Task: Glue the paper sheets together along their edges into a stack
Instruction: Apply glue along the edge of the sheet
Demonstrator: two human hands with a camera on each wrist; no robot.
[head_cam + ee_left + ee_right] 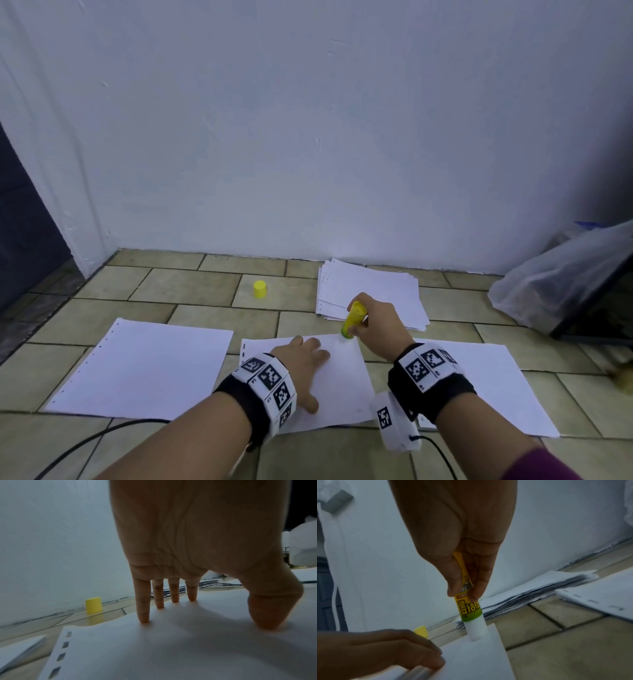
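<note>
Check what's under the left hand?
The left hand presses flat on the middle sheet, fingertips down, while the glue stick touches its far right corner. Anything beneath that sheet is covered.

White middle sheet [342,387] flat on floor tiles, uncapped yellow glue stick [352,320] upright at far corner

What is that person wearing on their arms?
Each wrist has a black band with white blocks printed with black square codes: left wristband, right wristband. A thin black cable trails from the left, another from the right. A purple sleeve shows at the right arm.
</note>
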